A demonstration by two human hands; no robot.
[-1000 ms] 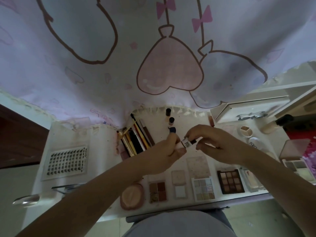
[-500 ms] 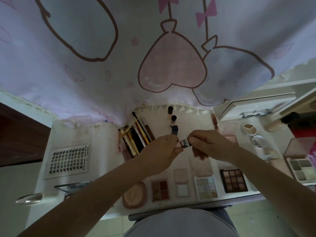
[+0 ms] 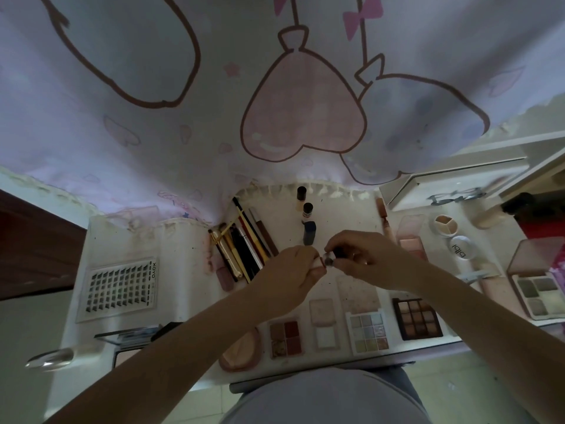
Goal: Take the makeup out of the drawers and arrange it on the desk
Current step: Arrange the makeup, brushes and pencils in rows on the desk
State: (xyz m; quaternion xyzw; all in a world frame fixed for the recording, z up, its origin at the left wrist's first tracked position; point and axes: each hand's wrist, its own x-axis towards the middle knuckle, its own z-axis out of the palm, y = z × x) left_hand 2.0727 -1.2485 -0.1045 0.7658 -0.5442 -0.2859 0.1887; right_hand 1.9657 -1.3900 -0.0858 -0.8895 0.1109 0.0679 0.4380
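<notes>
The small tube (image 3: 325, 261) has turned end-on, both hands' (image 3: 293, 270) (image 3: 363, 260) grip pinching it.

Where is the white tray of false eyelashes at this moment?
In the head view, the eyelash tray lies flat on the left part of the desk, left of the bundle of pencils and brushes and behind the open drawer.

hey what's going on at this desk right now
A person sits at a white desk laid out with makeup. Both hands meet over the middle: the left hand and right hand pinch a small tube between them. Pencils and brushes lie just behind, eyeshadow palettes in a row along the near edge.
</notes>
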